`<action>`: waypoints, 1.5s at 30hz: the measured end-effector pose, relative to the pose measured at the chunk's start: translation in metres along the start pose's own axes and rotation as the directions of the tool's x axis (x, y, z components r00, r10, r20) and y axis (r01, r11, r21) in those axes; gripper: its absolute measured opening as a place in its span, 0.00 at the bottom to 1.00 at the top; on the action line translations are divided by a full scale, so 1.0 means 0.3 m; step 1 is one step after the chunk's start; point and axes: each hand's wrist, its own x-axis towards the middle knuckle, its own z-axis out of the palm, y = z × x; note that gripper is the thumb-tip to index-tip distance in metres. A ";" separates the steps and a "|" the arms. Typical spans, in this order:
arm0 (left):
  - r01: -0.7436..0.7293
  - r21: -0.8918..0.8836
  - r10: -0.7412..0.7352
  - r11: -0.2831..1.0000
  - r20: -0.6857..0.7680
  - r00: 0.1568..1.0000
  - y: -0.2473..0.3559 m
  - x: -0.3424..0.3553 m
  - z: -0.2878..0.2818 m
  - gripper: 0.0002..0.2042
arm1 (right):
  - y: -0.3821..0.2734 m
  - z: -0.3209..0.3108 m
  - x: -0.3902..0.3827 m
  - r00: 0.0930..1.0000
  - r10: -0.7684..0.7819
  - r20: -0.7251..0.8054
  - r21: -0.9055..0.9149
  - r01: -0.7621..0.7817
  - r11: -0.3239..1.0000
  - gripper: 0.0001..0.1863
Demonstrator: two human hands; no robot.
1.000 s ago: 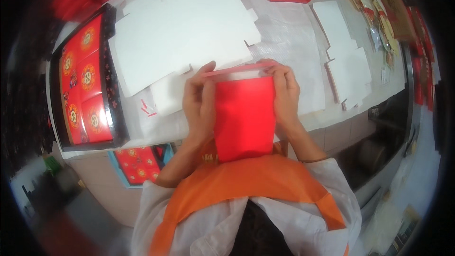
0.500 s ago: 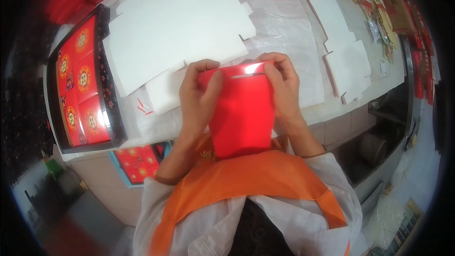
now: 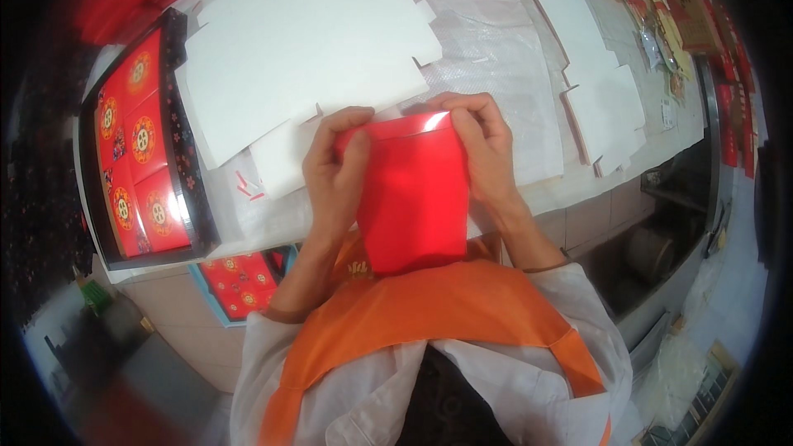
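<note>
Close in front of my orange apron, both hands hold up a plain red cardboard box [image 3: 415,198]. It looks upright, with a glossy folded strip along its far edge. My left hand [image 3: 337,167] grips the far left corner, thumb on the near face and fingers curled behind. At the far right corner my right hand [image 3: 486,144] pinches the edge, with its thumb along the side and its fingers bent over the top. The fingertips behind the box are hidden.
White die-cut card sheets [image 3: 306,49] are stacked beyond my hands, with narrower white blanks [image 3: 599,91] to the right. At left stands a dark tray [image 3: 186,128] of patterned red boxes. Small red and white scraps [image 3: 248,186] lie near the table edge. Packets [image 3: 652,25] sit far right.
Both hands and the red box have shifted slightly left. The far strip now slants up to the right, and the pale gap beneath it has closed.
</note>
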 end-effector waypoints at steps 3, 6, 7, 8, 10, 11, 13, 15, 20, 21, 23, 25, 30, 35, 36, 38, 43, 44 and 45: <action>0.023 -0.059 -0.023 0.998 0.005 1.000 0.001 0.001 0.003 0.07 | -0.011 0.003 0.002 0.999 0.027 0.023 -0.034 -0.026 0.999 0.08; 0.049 -0.108 -0.048 0.993 0.014 0.999 -0.008 0.003 0.004 0.06 | -0.047 0.008 0.014 0.996 0.088 -0.006 -0.156 -0.087 0.984 0.09; 0.062 -0.119 -0.060 0.991 0.024 0.998 -0.009 0.002 0.005 0.06 | -0.045 0.005 0.014 0.996 0.089 -0.011 -0.154 -0.090 0.984 0.09; 0.075 -0.128 -0.071 0.989 0.034 0.997 -0.010 0.001 0.004 0.05 | -0.038 0.001 0.013 0.996 0.091 -0.014 -0.151 -0.092 0.984 0.09; 0.064 -0.108 -0.065 0.992 -0.013 0.998 -0.016 -0.005 0.012 0.05 | -0.028 -0.008 0.013 0.996 0.084 -0.001 -0.150 -0.083 0.985 0.10; 0.059 -0.099 -0.063 0.993 -0.033 0.997 -0.018 -0.007 0.016 0.04 | -0.027 -0.016 0.011 0.997 0.075 0.013 -0.153 -0.073 0.986 0.10; 0.071 -0.081 -0.077 0.994 -0.066 0.995 -0.011 -0.011 0.015 0.04 | -0.025 -0.019 0.009 0.998 0.064 0.025 -0.175 -0.058 0.983 0.10; 0.074 -0.086 -0.081 0.994 -0.082 0.993 -0.012 -0.014 0.017 0.04 | -0.024 -0.019 0.008 0.998 0.056 0.022 -0.215 -0.050 0.975 0.11; 0.064 -0.132 -0.075 0.989 -0.083 0.994 -0.020 -0.017 0.018 0.03 | -0.004 -0.024 -0.009 1.000 0.005 0.004 -0.234 -0.004 0.972 0.12; 0.064 -0.118 -0.075 0.991 -0.090 0.993 -0.020 -0.019 0.019 0.03 | 0.006 -0.029 -0.014 1.000 -0.004 0.001 -0.227 0.004 0.974 0.12; 0.066 -0.090 -0.075 0.994 -0.103 0.992 -0.016 -0.024 0.021 0.03 | 0.015 -0.031 -0.021 1.000 -0.005 0.021 -0.171 0.008 0.985 0.13; 0.082 -0.116 -0.095 0.990 -0.109 0.989 -0.008 -0.030 0.021 0.03 | 0.017 -0.031 -0.029 0.999 0.010 0.042 -0.150 -0.003 0.989 0.14; 0.056 -0.107 -0.065 0.993 -0.084 0.994 -0.041 -0.027 0.012 0.04 | 0.043 -0.036 -0.036 0.997 -0.064 0.052 -0.153 0.071 0.986 0.17; 0.021 -0.130 -0.034 0.991 -0.099 0.994 -0.047 -0.020 0.023 0.04 | 0.034 -0.041 -0.045 0.996 0.033 -0.080 0.093 -0.025 0.995 0.18; 0.018 -0.125 -0.032 0.992 -0.104 0.994 -0.047 -0.018 0.026 0.03 | 0.036 -0.048 -0.043 0.996 0.029 -0.081 0.076 -0.023 0.997 0.18; 0.012 -0.119 -0.027 0.993 -0.130 0.991 -0.048 -0.017 0.028 0.01 | 0.027 -0.052 -0.040 0.998 0.007 -0.066 -0.053 -0.011 0.999 0.19; 0.053 0.113 -0.038 0.992 -0.127 0.991 -0.096 -0.054 0.004 0.08 | -0.022 -0.020 -0.036 0.990 -0.125 0.058 -0.709 0.129 0.694 0.18; 0.006 0.066 0.001 0.998 -0.101 0.995 -0.148 -0.056 0.015 0.10 | 0.005 -0.012 -0.034 0.999 -0.019 -0.043 -0.441 -0.002 0.898 0.18; -0.044 0.226 0.056 0.973 -0.048 0.997 -0.119 -0.024 0.027 0.10 | 0.030 -0.043 -0.014 0.998 0.034 -0.059 -0.264 -0.049 0.963 0.16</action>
